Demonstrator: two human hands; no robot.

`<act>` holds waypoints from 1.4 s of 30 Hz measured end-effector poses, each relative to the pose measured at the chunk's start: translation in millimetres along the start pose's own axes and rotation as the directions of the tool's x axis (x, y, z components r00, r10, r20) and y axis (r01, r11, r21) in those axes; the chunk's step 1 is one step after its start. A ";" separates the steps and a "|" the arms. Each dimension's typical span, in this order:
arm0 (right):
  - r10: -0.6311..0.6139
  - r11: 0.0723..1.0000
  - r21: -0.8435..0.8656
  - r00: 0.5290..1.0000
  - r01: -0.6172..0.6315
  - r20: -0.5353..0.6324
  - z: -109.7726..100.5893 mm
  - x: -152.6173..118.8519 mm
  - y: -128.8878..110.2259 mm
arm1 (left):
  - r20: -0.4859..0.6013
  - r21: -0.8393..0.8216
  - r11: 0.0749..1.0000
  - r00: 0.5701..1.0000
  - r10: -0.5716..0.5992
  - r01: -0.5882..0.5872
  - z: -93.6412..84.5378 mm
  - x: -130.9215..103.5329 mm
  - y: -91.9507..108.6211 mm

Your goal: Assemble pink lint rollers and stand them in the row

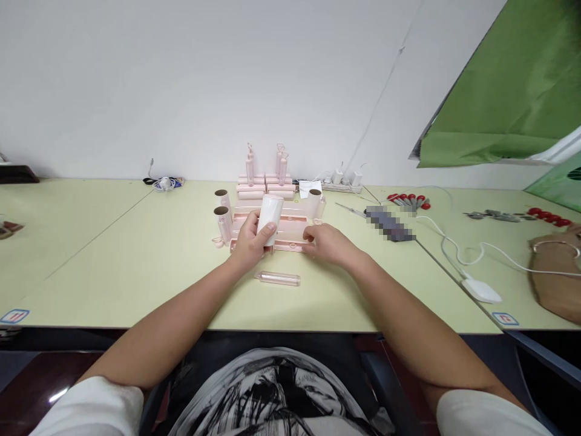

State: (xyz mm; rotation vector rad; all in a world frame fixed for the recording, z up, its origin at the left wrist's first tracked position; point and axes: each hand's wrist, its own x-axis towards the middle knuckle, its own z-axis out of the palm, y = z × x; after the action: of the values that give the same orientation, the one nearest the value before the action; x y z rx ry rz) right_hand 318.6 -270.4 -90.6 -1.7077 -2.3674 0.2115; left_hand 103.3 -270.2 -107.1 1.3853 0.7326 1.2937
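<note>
A white roll (271,219) is held tilted in my left hand (251,241), with the thumb across its front. My right hand (327,243) is at the right end of a pink tray-like piece (290,246), its fingers curled; whatever they pinch is too small to make out. Between my forearms lies a clear pink tube (278,278). Upright rolls with brown cores stand on the left (222,221) and on the right (314,203). Behind them, pink rollers (251,191) are stacked in two groups, with slim pink handled tubes (249,169) standing on top.
A power strip (349,186) runs along the wall. To the right are a blurred dark object (390,224), red-handled tools (408,201), a white cable and a white charger (481,289). Another person's arm (556,272) rests at the far right. A coiled cable (164,183) lies back left.
</note>
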 end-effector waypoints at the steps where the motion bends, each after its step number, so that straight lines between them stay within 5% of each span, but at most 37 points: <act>1: -0.017 1.000 -0.009 1.000 0.017 0.005 1.1 -0.5 -2.2 | -0.003 -0.001 1.000 1.000 0.001 -0.001 -0.2 0.0 -0.2; 15: -0.002 0.990 -0.137 0.994 0.017 0.111 7.7 -4.6 -19.5 | -0.027 -0.006 1.000 1.000 0.006 -0.006 0.5 0.0 -1.4; 20: 0.079 0.973 0.215 0.996 -0.086 0.042 -1.7 -4.4 -9.8 | -0.029 -0.030 0.999 0.999 0.016 -0.017 -1.3 -1.9 0.6; 23: 0.099 0.835 0.546 0.995 -0.065 -0.032 4.5 -0.7 -9.2 | 0.014 -0.042 0.999 1.000 -0.024 0.024 -1.0 -3.5 3.0; 27: 0.164 0.533 0.830 0.982 -0.166 0.091 17.2 2.3 -23.9 | 0.072 -0.004 0.997 0.994 -0.080 0.080 1.8 -6.1 2.5; 31: 0.205 0.374 0.910 0.973 -0.177 0.105 21.6 1.0 -39.0 | 0.077 0.065 0.996 0.995 -0.070 0.066 6.0 -8.8 -0.9; 42: 0.088 0.128 0.977 0.983 -0.170 0.159 16.7 -0.3 -38.5 | 0.006 0.104 0.994 0.999 -0.033 0.032 7.0 -7.9 -3.3</act>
State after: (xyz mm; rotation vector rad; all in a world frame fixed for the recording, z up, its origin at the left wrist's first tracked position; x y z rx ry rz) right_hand 279.0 -282.7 -97.5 -1.0779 -1.2731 1.5170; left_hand 108.9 -278.6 -111.6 1.4548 0.8240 1.2391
